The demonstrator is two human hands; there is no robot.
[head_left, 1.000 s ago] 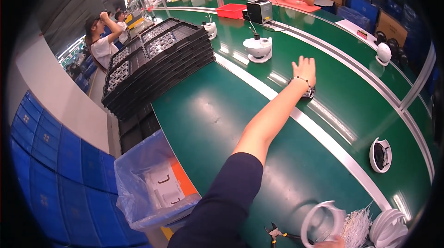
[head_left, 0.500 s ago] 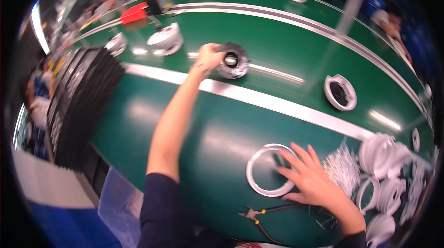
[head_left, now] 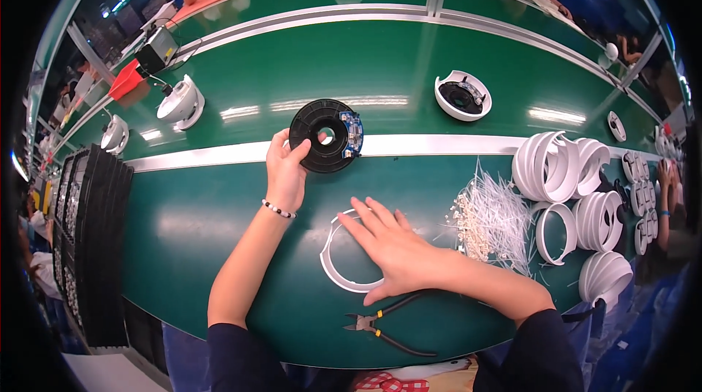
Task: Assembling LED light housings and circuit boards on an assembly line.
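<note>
My left hand [head_left: 287, 172] grips the rim of a black round plastic disc [head_left: 311, 145] with a hole in its middle, holding it up near the white strip. A blue circuit board [head_left: 352, 134] sits on the disc's right side. Fingers spread, my right hand [head_left: 391, 246] hovers over or rests on the right part of a white plastic ring [head_left: 330, 269] lying on the green bench; contact cannot be made out. The hand hides part of that ring. Below it lie side cutters [head_left: 364, 322] with black handles, their jaws pointing left.
Right of my right hand lies a pile of white cable ties [head_left: 493, 220], then several stacked white rings [head_left: 545, 167]. A white housing with black insides [head_left: 463, 96] sits beyond the white strip [head_left: 431, 145]. Black trays [head_left: 91, 238] are stacked at left. People sit across the bench.
The left hand has drawn the black disc back from the far surface and turned it, so the circuit board shows. My right hand stays spread by the ring. The whole view has shifted.
</note>
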